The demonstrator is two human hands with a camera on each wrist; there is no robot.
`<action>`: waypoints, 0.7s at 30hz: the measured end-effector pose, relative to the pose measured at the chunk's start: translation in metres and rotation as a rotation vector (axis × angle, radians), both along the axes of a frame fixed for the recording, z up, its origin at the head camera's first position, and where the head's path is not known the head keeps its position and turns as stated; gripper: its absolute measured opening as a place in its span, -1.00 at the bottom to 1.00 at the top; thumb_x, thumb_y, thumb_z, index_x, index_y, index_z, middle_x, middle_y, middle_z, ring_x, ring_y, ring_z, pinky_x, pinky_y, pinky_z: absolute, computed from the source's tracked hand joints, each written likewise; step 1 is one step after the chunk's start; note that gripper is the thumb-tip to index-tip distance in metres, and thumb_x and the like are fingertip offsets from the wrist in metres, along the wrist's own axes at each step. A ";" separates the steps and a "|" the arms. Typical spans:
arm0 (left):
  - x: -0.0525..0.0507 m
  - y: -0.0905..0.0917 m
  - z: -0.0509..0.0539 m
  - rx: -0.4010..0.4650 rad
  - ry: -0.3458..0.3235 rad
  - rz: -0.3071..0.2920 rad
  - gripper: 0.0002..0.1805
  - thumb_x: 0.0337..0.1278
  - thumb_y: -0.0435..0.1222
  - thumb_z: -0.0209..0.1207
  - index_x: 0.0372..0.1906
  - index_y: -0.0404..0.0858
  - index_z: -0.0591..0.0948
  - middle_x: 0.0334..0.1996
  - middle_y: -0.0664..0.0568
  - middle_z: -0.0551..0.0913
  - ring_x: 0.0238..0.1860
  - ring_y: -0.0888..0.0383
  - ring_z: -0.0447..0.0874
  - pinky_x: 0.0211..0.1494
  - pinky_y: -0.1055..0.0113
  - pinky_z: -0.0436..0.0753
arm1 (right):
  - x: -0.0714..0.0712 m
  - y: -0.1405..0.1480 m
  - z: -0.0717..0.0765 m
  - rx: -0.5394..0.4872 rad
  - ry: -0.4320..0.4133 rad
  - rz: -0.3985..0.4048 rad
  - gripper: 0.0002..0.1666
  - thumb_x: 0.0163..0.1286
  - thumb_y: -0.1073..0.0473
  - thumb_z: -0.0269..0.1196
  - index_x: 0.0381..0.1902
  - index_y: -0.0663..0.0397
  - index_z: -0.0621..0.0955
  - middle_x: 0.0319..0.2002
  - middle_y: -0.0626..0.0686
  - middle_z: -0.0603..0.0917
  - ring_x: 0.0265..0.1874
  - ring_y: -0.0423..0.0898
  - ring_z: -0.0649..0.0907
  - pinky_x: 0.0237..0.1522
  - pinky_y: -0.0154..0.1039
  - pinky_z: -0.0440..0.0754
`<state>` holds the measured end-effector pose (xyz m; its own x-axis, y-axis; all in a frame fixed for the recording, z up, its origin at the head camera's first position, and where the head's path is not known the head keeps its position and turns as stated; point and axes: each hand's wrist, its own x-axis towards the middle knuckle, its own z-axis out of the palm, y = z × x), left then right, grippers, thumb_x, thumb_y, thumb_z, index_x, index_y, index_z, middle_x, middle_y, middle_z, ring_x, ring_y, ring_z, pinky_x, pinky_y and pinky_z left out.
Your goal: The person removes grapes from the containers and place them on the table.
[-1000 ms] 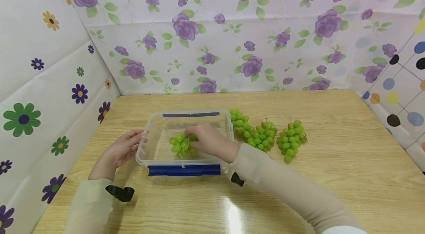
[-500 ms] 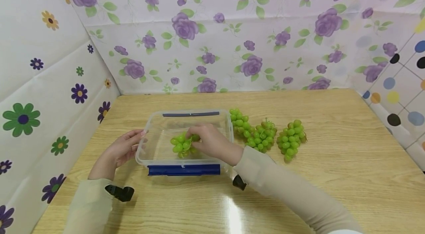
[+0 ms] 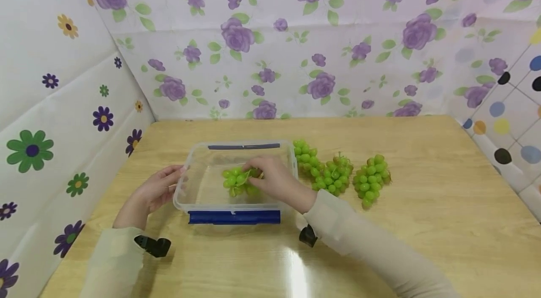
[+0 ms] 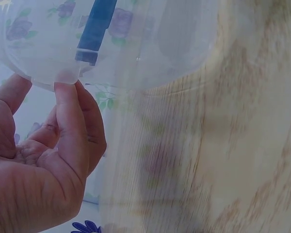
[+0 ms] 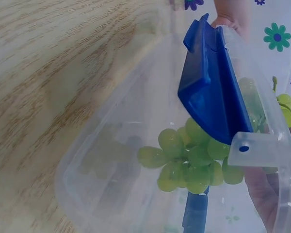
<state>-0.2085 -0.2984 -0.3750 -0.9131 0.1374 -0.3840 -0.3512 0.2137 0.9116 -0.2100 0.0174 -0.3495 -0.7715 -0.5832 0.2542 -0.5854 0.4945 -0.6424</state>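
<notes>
A clear plastic container [image 3: 198,187] with blue clip latches stands on the table, lid off. My left hand [image 3: 158,188] pinches its left rim between thumb and fingertips, seen closely in the left wrist view as the hand [image 4: 53,145] at the plastic edge. Inside the container my right hand [image 3: 276,181] pinches a bunch of green grapes [image 3: 235,179] near its stem. Through the transparent wall, the right wrist view shows these grapes [image 5: 184,158] hanging low in the container; most of the right hand is hidden there. Whether they touch the bottom I cannot tell.
To the container's right lie three more grape bunches: one against its side [image 3: 307,155], one in the middle [image 3: 334,176] and one farther right [image 3: 371,179]. The front blue latch [image 3: 234,217] hangs folded outward. Patterned sheets [image 3: 262,54] wall the wooden table [image 3: 431,185].
My right hand has shifted slightly to the right inside the container, and the grape bunch has moved with it. The left hand stays on the rim.
</notes>
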 end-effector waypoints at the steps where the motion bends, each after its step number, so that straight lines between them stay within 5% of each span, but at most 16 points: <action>1: 0.000 0.000 -0.001 0.003 -0.006 0.001 -0.48 0.37 0.01 0.00 0.23 -0.22 0.29 -0.05 0.03 0.41 -0.23 0.28 0.57 -0.17 0.45 0.61 | 0.001 0.001 0.000 -0.003 -0.005 -0.006 -0.76 0.23 0.36 0.30 -0.11 0.12 0.66 -0.11 0.07 0.68 -0.29 -0.12 0.63 -0.25 -0.39 0.59; 7: 0.002 0.002 -0.005 0.004 0.001 -0.009 -0.42 0.38 0.00 -0.02 0.29 -0.28 0.23 0.04 -0.08 0.34 -0.18 0.26 0.55 -0.16 0.46 0.60 | 0.006 0.005 -0.003 -0.049 -0.032 -0.032 -0.77 0.25 0.37 0.28 -0.12 0.14 0.66 -0.10 0.09 0.67 -0.31 -0.11 0.63 -0.27 -0.41 0.58; 14: 0.000 0.003 -0.001 -0.013 0.009 0.005 -0.29 0.38 0.00 -0.02 0.40 -0.36 0.12 0.01 0.01 0.41 -0.22 0.30 0.58 -0.17 0.46 0.61 | 0.005 0.010 -0.002 -0.097 -0.028 -0.047 -0.77 0.24 0.39 0.28 -0.13 0.16 0.67 -0.10 0.10 0.67 -0.30 -0.11 0.64 -0.27 -0.44 0.57; 21: 0.001 0.003 0.001 -0.044 0.015 0.011 -0.19 0.35 0.06 -0.01 0.43 -0.40 0.07 0.17 -0.18 0.33 -0.19 0.31 0.57 -0.16 0.47 0.60 | 0.004 0.017 0.003 -0.126 -0.005 -0.055 -0.77 0.24 0.37 0.28 -0.12 0.14 0.67 -0.14 0.09 0.69 -0.33 -0.14 0.62 -0.28 -0.42 0.57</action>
<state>-0.2077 -0.2951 -0.3739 -0.9203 0.1108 -0.3753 -0.3397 0.2497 0.9068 -0.2060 0.0341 -0.3467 -0.8032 -0.5035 0.3183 -0.5558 0.4413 -0.7045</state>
